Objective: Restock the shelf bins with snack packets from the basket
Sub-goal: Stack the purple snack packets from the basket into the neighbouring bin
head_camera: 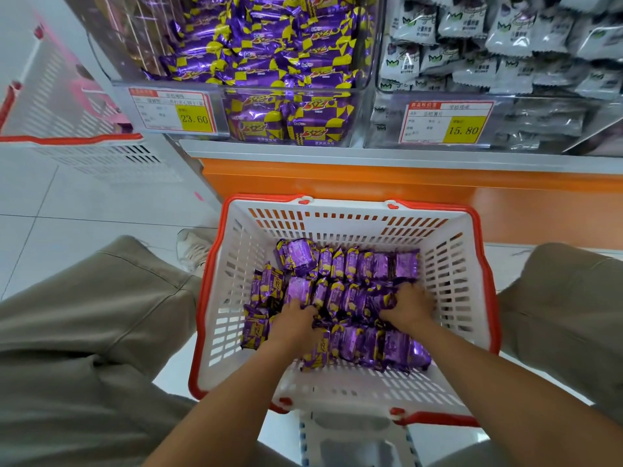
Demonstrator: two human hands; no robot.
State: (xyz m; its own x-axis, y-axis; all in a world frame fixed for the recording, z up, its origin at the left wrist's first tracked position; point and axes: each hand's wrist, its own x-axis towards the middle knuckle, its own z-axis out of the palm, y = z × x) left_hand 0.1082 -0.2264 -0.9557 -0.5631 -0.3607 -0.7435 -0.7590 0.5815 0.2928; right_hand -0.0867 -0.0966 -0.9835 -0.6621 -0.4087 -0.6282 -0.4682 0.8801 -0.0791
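Left hand (296, 320) & right hand (408, 306) both curled round purple foil snack packets (367, 267) inside white slatted plastic basket w/ red rim (453, 281), btwn knees (101, 298). Pale glossy tiled floor (84, 210) around; orange shelf base (337, 176) ahead, clear plastic shelf bins (220, 112) above.

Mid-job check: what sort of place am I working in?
Most likely a snack aisle in a shop. Clear bins hold loose purple packets and grey packets, price tags marked 23.60 and 15.80 hang on their fronts, and a red-rimmed basket stands below.
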